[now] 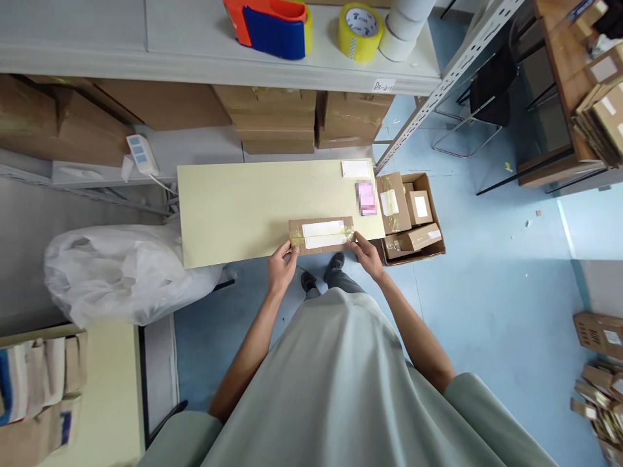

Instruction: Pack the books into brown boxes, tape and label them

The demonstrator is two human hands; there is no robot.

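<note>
A long brown cardboard box [296, 240] lies at the front edge of the pale yellow table [233, 207]. White labels [324, 234] and clear yellowish tape cover its top. My left hand [282, 264] grips the box's left end, thumb near the front corner. At the opposite end, my right hand [368, 255] is closed on the box with thumb and fingers. Behind the right end, a pink-printed stack [366, 198] sits on the table, with a white paper slip [355, 168] farther back.
Right of the table stands an open carton [439, 227] holding several taped boxes. A shelf [185, 65] above carries a tape dispenser [275, 32] and a yellow tape roll [360, 32]. A white plastic bag [121, 272] bulges at the left. A black chair [490, 91] stands farther right.
</note>
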